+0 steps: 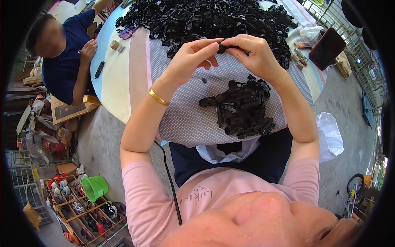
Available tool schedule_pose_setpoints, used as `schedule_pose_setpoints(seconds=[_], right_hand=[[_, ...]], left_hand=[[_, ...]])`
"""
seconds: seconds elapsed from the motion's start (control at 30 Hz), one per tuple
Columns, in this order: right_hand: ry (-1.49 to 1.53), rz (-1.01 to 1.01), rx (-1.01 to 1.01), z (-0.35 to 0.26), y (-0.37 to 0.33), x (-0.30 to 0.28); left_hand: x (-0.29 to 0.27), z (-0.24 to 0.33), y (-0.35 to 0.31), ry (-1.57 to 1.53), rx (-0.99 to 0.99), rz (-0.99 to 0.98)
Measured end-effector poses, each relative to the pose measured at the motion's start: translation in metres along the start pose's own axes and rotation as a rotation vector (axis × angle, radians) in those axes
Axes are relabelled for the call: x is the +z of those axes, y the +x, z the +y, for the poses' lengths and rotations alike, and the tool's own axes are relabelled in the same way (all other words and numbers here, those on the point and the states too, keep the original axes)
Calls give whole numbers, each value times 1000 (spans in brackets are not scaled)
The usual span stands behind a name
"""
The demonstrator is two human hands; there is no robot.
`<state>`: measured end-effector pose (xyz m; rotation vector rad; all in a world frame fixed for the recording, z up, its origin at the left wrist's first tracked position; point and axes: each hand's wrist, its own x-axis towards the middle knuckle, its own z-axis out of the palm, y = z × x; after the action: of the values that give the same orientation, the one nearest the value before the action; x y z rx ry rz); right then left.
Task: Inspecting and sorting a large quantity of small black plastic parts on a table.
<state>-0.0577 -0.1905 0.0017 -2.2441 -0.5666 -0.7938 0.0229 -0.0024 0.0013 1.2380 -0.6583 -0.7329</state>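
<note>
Above the table's far half, my two hands meet at a small black plastic piece (222,48). The fingertips of my left hand (190,58) pinch one end, and my right hand (257,54) grips the other; its exact shape is partly covered by the fingers. Behind them spreads a large heap of black plastic parts (205,20). Between my forearms lies a smaller pile of longer black pieces (242,107) on the dotted tablecloth (177,119). One tiny dark bit (204,80) rests alone below my left hand.
A co-worker (68,57) sits at the table's left side, near a black piece (99,69) and a small tan roll (114,44). At right stands a dark phone (327,48). A white bag (210,154) is at my lap; a black cord (168,168) hangs beside me.
</note>
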Motion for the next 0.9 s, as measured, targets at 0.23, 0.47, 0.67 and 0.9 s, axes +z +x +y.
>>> schedule_pose_setpoints(seconds=[0.23, 0.47, 0.67, 0.9], right_hand=[[-78, -72, -78, -7, -1, 0], [218, -239, 236, -5, 1, -14], [331, -273, 229, -2, 1, -14], [-25, -64, 7, -2, -1, 0]], left_hand=[[6, -3, -1, 213, 30, 64], [1, -6, 1, 112, 57, -3], [-2, -7, 0, -29, -54, -36], [4, -7, -1, -18, 36, 13]])
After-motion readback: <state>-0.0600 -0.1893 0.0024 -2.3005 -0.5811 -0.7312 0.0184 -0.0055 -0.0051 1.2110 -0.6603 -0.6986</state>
